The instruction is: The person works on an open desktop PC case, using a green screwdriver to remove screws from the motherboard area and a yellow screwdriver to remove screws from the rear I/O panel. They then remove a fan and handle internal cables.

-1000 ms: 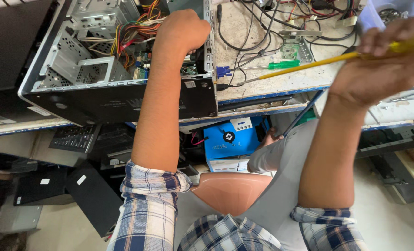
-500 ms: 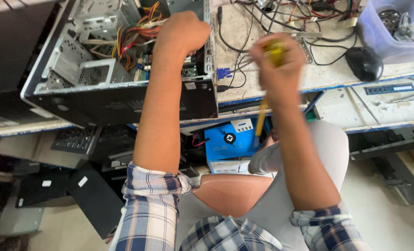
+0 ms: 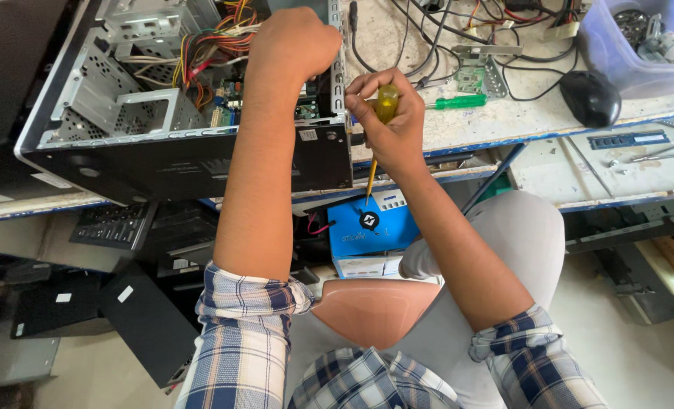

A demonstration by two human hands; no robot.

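The right hand (image 3: 388, 125) was closed round a yellow screwdriver (image 3: 383, 113) (light, stiff, best gripped by its handle); the left hand (image 3: 295, 42) was fisted inside the computer case (image 3: 193, 155).

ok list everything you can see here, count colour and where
open black desktop computer case: one, black shell with grey metal inside, lying on the bench at left
bundle of coloured wires: one, red, yellow and orange, inside the case
yellow-handled screwdriver: one, shaft pointing down, in the right hand
green-handled screwdriver: one, lying on the bench
black computer mouse: one, on the bench at right
clear plastic tub: one, holding parts, top right
black cables: several, tangled on the bench
blue box: one, under the bench
worn white workbench: one, across the top
left hand: one, reaching into the case
right hand: one, beside the case's edge
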